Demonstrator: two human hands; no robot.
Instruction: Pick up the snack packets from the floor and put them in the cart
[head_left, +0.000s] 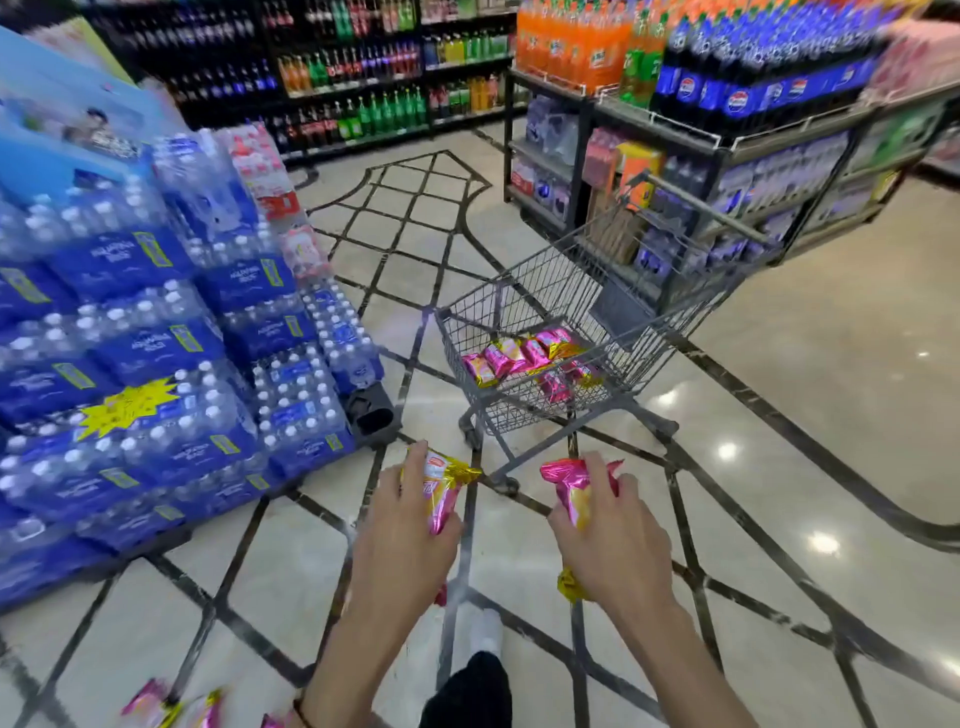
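Both hands carry packets toward the cart (561, 332): the left hand (400, 525) is closed round one packet (441, 488), the right hand (613, 540) round another (571, 491). Several lie in the basket already; more (176, 709) remain on the floor. Next, I judge: reach over the rim and let go.

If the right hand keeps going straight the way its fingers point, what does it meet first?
Most likely the cart: the right hand, shut on a pink snack packet, points up-frame toward the basket's near side. Only bare floor shows between them, though depth is hard to judge.
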